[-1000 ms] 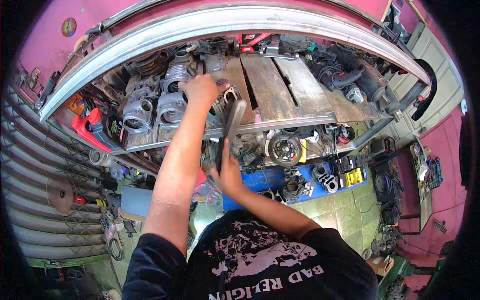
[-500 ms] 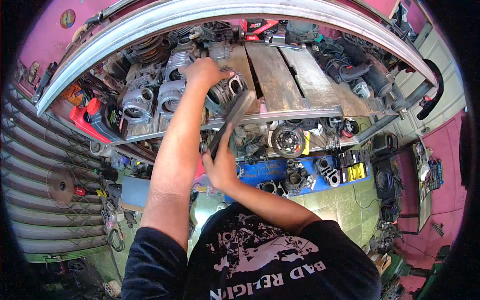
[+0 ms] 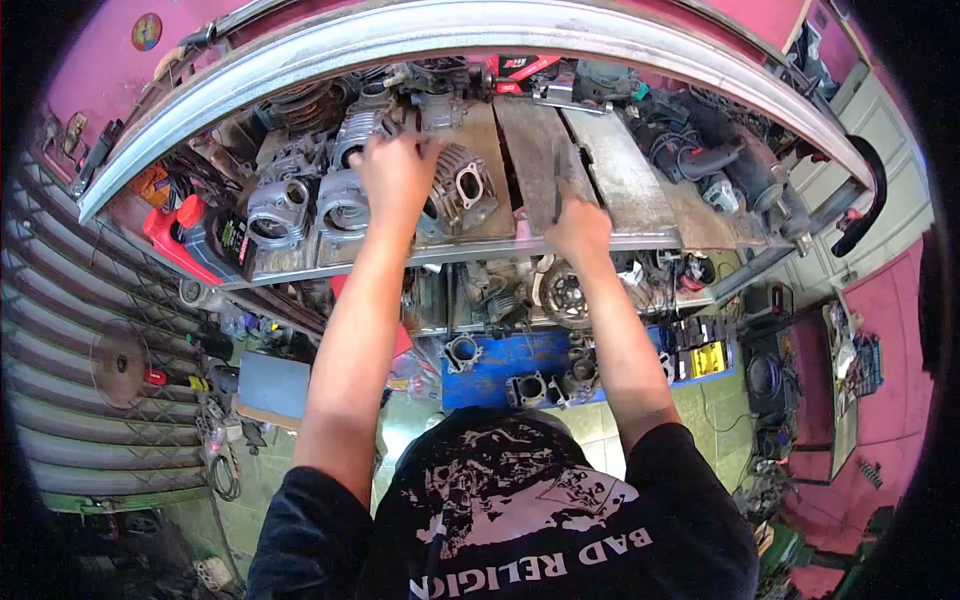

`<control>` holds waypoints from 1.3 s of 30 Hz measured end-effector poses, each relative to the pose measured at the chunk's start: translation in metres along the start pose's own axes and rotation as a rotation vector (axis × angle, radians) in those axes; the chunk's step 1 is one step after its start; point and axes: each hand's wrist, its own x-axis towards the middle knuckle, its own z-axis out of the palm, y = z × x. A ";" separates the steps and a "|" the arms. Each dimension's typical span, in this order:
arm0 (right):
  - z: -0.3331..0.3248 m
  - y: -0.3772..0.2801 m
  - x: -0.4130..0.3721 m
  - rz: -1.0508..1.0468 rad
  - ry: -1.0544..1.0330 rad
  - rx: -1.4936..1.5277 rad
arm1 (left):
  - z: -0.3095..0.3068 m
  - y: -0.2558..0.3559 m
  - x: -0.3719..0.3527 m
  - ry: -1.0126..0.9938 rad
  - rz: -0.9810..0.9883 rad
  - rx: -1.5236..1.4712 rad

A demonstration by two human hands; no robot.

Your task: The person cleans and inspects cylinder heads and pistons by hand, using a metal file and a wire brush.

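Observation:
My left hand (image 3: 394,182) hovers over metal engine parts on the upper shelf, its fingers smeared by motion. Just right of it lies a finned engine cylinder (image 3: 480,208) with an oval opening. Further left are two engine housings (image 3: 279,216) with round openings. My right hand (image 3: 582,232) is closed around a dark narrow bar (image 3: 561,178), which is blurred and points up over the shelf boards.
The wooden shelf (image 3: 530,165) has a metal front edge. Red and black bottles (image 3: 212,238) stand at its left end, a power tool (image 3: 705,160) lies at right. Below, a blue surface (image 3: 480,385) holds more engine parts. A metal beam (image 3: 480,28) arches above.
My right hand has moved right with the bar, away from the cylinder beside my left hand. My left hand has shifted slightly down and left.

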 end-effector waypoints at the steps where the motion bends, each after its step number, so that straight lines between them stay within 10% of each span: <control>1: 0.007 0.011 0.005 -0.089 0.051 -0.047 | -0.004 0.002 -0.014 0.243 0.071 -0.025; 6: 0.027 0.032 0.022 -0.257 -0.066 -0.192 | 0.015 -0.005 -0.100 0.181 -0.086 -0.510; 12: -0.003 -0.013 0.003 -0.150 -0.023 -0.379 | 0.029 -0.004 -0.136 -0.130 -0.028 -0.089; 17: 0.028 -0.048 0.019 -0.612 -0.085 0.153 | 0.026 -0.010 -0.127 -0.241 -0.047 0.030; 33: 0.031 -0.025 -0.011 -0.500 0.240 0.326 | -0.014 0.008 -0.103 -0.270 0.394 -0.095; 39: -0.005 -0.026 -0.003 -0.363 0.053 0.368 | -0.044 0.016 -0.054 -0.344 0.448 -0.225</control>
